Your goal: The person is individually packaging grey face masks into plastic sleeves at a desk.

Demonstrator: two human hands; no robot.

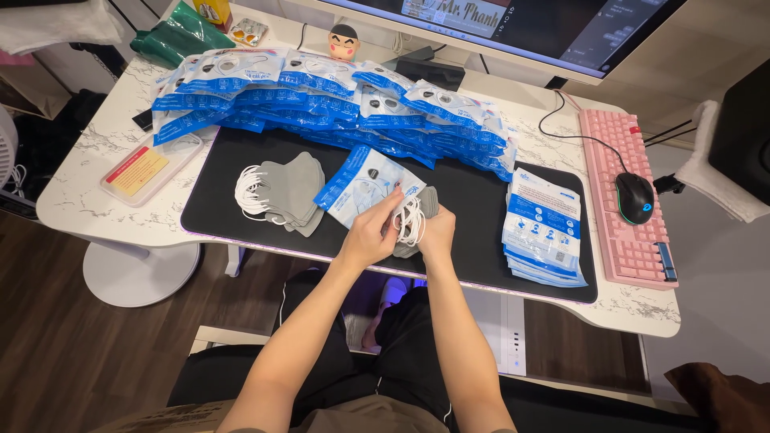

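My left hand (370,232) pinches the lower edge of a blue and white plastic pouch (361,184) lying on the black desk mat (481,216). My right hand (435,232) grips a small bunch of grey face masks (425,202) with white ear loops, their end at the pouch's mouth. How far the masks are inside the pouch is hidden by my fingers. A loose stack of grey masks (289,191) with white loops lies left of my hands.
Several filled blue pouches (337,96) are heaped along the back of the mat. A flat stack of pouches (544,232) lies at the right. A pink keyboard (630,200), black mouse (635,199), monitor (513,24) and clear plastic case (148,167) surround the mat.
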